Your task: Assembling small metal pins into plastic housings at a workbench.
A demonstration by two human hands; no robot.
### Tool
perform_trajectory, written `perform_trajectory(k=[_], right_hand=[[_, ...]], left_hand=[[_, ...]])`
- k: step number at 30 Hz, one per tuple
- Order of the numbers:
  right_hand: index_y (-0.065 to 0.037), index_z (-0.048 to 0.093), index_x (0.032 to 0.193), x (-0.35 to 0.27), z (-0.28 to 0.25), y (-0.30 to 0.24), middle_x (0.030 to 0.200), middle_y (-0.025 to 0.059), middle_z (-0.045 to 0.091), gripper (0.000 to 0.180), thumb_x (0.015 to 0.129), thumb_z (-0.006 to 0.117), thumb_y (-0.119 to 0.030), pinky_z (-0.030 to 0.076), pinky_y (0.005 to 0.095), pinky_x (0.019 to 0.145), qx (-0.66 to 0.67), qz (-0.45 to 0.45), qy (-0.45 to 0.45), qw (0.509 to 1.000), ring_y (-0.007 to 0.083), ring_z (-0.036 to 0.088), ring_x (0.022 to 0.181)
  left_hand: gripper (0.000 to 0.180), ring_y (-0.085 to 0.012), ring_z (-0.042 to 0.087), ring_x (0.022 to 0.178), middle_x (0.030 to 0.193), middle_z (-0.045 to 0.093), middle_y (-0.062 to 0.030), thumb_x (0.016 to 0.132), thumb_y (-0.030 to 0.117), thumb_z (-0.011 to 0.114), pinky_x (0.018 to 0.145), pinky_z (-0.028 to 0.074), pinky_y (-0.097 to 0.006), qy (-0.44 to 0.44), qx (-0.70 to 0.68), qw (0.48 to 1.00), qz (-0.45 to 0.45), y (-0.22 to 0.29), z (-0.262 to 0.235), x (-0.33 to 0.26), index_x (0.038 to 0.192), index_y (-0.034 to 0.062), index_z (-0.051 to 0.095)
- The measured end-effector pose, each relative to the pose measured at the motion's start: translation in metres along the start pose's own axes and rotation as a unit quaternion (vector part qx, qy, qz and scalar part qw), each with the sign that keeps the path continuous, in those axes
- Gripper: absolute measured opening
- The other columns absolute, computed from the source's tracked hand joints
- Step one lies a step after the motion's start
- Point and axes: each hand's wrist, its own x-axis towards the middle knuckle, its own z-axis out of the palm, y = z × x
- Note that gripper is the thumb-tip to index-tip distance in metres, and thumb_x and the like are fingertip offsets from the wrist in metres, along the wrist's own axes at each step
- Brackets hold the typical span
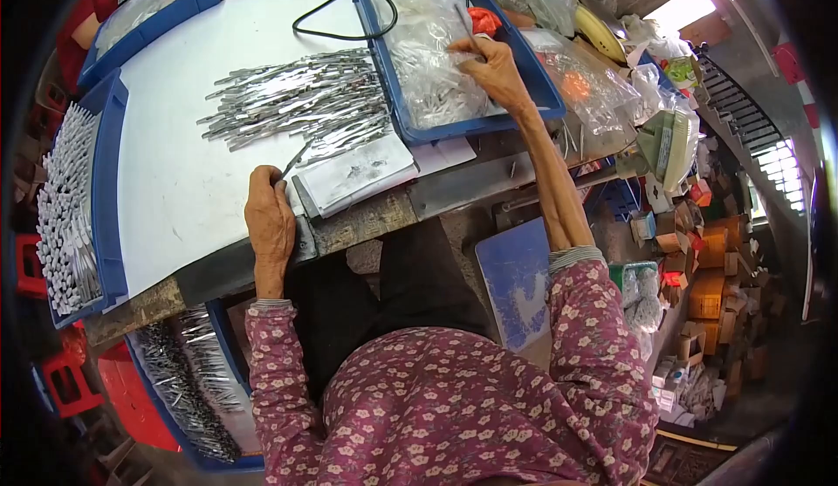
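Observation:
My left hand point(271, 217) is closed at the near edge of the white-covered table, with a thin metal strip point(297, 160) sticking up from its fingertips. Beyond it lies a loose pile of flat silvery metal strips point(292, 98), all running roughly sideways. My right hand point(494, 69) reaches over a blue tray point(548, 100) at the right. Its thumb and fingers pinch a slender metal strip point(464, 22) that points away from me. Under that hand, clear plastic bags point(417, 28) with small pale pieces fill the tray. A smudged white paper stack point(356, 174) sits between the hands.
At the left stands a blue bin point(109, 198) packed with white-ended rods point(61, 224). A black cable point(345, 35) loops over the table's far side. Below the table's left end is another tray of metal pieces point(179, 381). Cardboard boxes point(709, 268) crowd the right floor.

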Motion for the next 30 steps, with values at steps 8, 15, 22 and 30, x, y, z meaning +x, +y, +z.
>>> perform_trajectory(k=[8, 15, 22, 30], right_hand=[[0.001, 0.062, 0.101, 0.012, -0.004, 0.023, 0.073, -0.0026, 0.054, 0.027, 0.075, 0.061, -0.008, 0.038, 0.0192, 0.059, -0.074, 0.012, 0.033, 0.997, 0.0046, 0.045, 0.065], [-0.002, 0.062, 0.104, -0.006, -0.008, -0.006, 0.089, 0.0032, 0.059, 0.036, 0.072, 0.068, -0.016, 0.040, 0.0209, 0.064, -0.170, -0.020, 0.048, 0.984, 0.0073, 0.048, 0.073], [-0.002, 0.062, 0.097, -0.034, -0.008, -0.026, 0.080, 0.0011, 0.056, 0.026, 0.073, 0.068, -0.011, 0.040, 0.0226, 0.063, -0.156, -0.009, 0.164, 0.974, 0.0064, 0.050, 0.073], [0.000, 0.059, 0.095, -0.036, 0.020, -0.026, 0.089, 0.0174, 0.057, 0.020, 0.079, 0.056, -0.012, 0.045, 0.0373, 0.072, -0.292, -0.005, 0.068, 0.954, 0.0320, 0.057, 0.080]], left_hand=[[0.008, -0.0348, 0.054, 0.071, 0.083, 0.052, -0.0175, 0.084, -0.001, 0.047, 0.063, 0.043, -0.039, 0.021, -0.003, 1.000, 0.019, 0.000, 0.004, 0.008, 0.091, 0.0002, 0.046], [0.007, -0.0347, 0.054, 0.071, 0.082, 0.052, -0.0176, 0.084, -0.001, 0.047, 0.063, 0.043, -0.039, 0.017, -0.004, 1.000, 0.011, 0.001, 0.004, 0.005, 0.091, 0.0002, 0.047], [0.007, -0.0349, 0.054, 0.072, 0.083, 0.053, -0.0179, 0.084, 0.000, 0.047, 0.063, 0.043, -0.039, 0.017, -0.007, 1.000, 0.010, -0.001, 0.002, 0.004, 0.092, 0.0008, 0.047], [0.007, -0.0348, 0.054, 0.071, 0.082, 0.053, -0.0177, 0.084, 0.000, 0.047, 0.063, 0.043, -0.039, 0.013, -0.001, 1.000, 0.006, -0.001, 0.001, 0.002, 0.091, 0.0008, 0.047]])
